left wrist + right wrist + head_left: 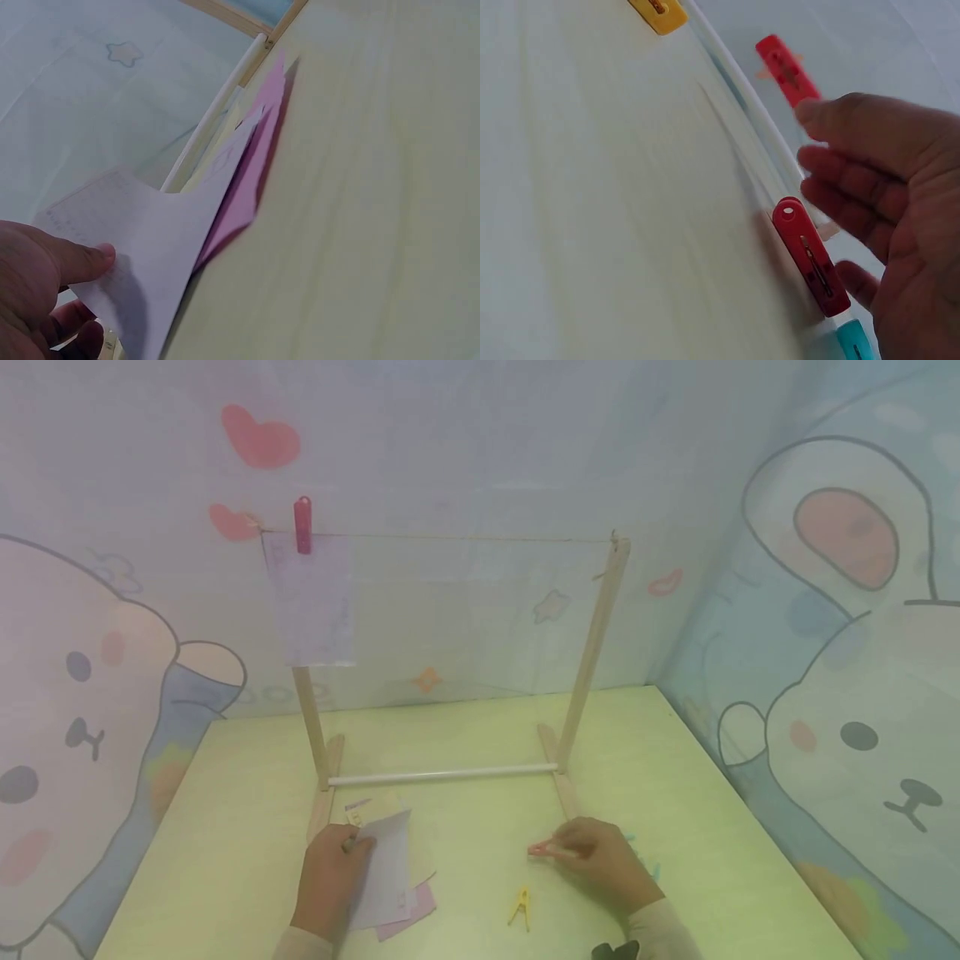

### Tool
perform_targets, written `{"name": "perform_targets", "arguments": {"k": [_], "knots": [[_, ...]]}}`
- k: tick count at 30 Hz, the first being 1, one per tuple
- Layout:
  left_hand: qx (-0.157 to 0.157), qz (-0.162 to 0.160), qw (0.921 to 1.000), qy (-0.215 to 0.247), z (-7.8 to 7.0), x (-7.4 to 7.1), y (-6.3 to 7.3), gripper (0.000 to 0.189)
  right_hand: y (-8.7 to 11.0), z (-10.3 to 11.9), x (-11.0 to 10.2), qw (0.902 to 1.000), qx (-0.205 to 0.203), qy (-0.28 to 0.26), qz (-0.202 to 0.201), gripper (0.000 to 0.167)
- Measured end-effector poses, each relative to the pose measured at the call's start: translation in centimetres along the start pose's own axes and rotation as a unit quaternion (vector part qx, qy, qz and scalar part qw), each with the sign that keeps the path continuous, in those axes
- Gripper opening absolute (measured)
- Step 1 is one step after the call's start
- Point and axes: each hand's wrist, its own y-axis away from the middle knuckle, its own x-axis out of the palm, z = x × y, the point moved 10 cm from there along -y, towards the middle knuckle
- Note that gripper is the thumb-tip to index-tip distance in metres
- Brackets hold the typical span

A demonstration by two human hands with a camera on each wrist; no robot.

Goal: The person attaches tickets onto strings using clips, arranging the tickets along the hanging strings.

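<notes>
My left hand (330,877) pinches a pale paper sheet (386,877) by its edge, the thumb (90,262) lying on its face in the left wrist view. Under that sheet, a cream paper (422,864) and a pink paper (411,917) lie on the table. My right hand (600,860) holds a red clothespin (538,850) between thumb and fingers, lifted over the table. Close below the same hand in the right wrist view are another red clothespin (810,259) and a teal one (853,341). A yellow clothespin (522,906) stands between the hands.
A wooden frame (592,652) with a white crossbar (442,774) stands at the back. From its string (465,537) hangs a pale sheet (315,610) at the left, clipped by a dark pink clothespin (303,527). A black object (617,952) shows at the bottom edge.
</notes>
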Motion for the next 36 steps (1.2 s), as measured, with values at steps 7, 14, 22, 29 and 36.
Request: {"name": "perform_targets", "arguments": {"k": [7, 14, 22, 29, 36], "knots": [[0.002, 0.0, 1.0, -0.007, 0.2, 0.1, 0.0, 0.025, -0.1, 1.1, 0.7, 0.9801, -0.008, -0.19, 0.058, 0.025], [-0.012, 0.009, 0.9999, 0.003, 0.2, 0.0, 0.1, 0.023, -0.1, 2.3, 0.2, 0.977, -0.027, -0.206, 0.048, 0.031], [-0.012, 0.003, 0.9989, 0.045, 0.0, -0.1, 0.0, 0.017, -0.3, 1.9, -0.2, 0.9843, -0.004, -0.173, 0.033, 0.027], [-0.019, -0.002, 0.9951, 0.097, -0.3, -0.8, -0.8, 0.036, -1.5, 2.5, -1.5, 0.9865, 0.043, -0.158, 0.009, 0.018], [0.024, -0.037, 0.9945, 0.095, -3.0, -3.9, -2.4, 0.039, -5.0, 7.1, -4.5, 0.9982, -0.042, -0.038, -0.019, 0.018]]}}
